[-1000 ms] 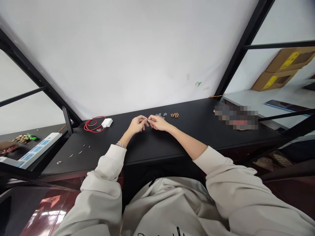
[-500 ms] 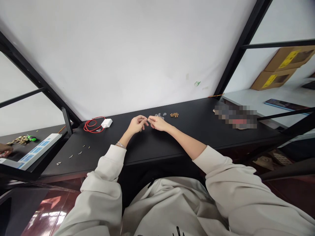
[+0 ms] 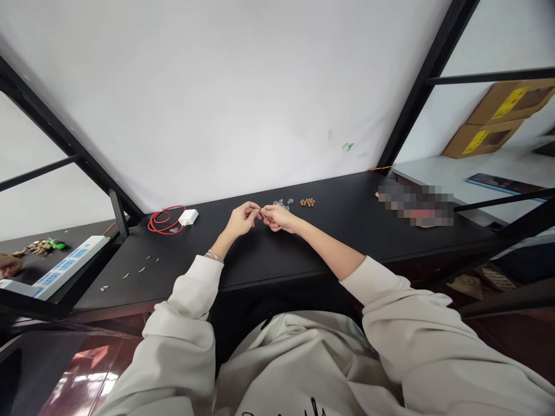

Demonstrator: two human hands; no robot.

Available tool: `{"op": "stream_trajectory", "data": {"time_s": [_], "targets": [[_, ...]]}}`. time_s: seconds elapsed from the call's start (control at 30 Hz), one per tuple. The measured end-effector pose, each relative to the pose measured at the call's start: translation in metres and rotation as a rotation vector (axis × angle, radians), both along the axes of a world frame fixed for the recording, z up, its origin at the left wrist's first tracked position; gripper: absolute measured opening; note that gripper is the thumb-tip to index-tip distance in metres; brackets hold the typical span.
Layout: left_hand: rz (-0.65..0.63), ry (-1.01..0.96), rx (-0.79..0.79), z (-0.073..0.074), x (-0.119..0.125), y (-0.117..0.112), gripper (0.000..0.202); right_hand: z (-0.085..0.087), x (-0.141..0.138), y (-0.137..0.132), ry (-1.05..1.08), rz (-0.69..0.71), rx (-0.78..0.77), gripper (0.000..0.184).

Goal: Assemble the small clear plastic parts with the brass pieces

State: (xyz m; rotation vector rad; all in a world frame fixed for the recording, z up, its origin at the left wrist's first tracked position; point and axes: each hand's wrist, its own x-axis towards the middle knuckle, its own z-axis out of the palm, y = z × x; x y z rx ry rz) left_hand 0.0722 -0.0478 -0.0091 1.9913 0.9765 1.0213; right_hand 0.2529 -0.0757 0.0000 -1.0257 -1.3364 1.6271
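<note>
Above the black tabletop (image 3: pixel 260 260), my left hand (image 3: pixel 243 219) and my right hand (image 3: pixel 280 218) meet at the fingertips. Both are closed in a pinch, and whatever sits between the fingers is too small to make out. Just behind my right hand lie several small clear plastic pieces (image 3: pixel 289 201), partly covered by it. To their right is a cluster of small brown cork-like pieces (image 3: pixel 307 203).
A white charger (image 3: pixel 188 217) with a coiled red cable (image 3: pixel 151 221) lies at the back left. Small scattered bits (image 3: pixel 125 276) lie nearer the left edge. Beyond it are a white power strip (image 3: pixel 65 266) and another person's hand (image 3: pixel 9 266). A blurred-out item (image 3: pixel 416 207) lies right.
My right hand has turned slightly, and its lower fingers now show curled beneath. My left hand stays almost in place. The pieces on the table have not moved.
</note>
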Motion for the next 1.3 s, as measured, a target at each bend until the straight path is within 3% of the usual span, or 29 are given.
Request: {"op": "stream_trajectory", "data": {"time_s": [0.3,0.57,0.8,0.97,1.3], "targets": [[0.057,-0.052,0.002,0.005,-0.006,0.001,0.026,0.002,0.005,0.005,0.088,-0.102,-0.056,0.028],[-0.021,0.071,-0.05,0.004,-0.004,-0.004,0.027,0.002,0.001,0.001,0.05,-0.146,-0.093,0.028],[0.016,0.304,0.151,0.007,-0.002,-0.01,0.026,0.001,0.0,0.002,0.097,-0.138,-0.123,0.029],[0.131,0.403,0.328,0.004,0.012,-0.019,0.021,0.001,0.0,0.002,0.076,-0.153,-0.127,0.029],[0.187,0.382,0.374,0.007,0.013,-0.021,0.012,0.003,0.002,0.0,0.023,-0.138,-0.087,0.025]]}}
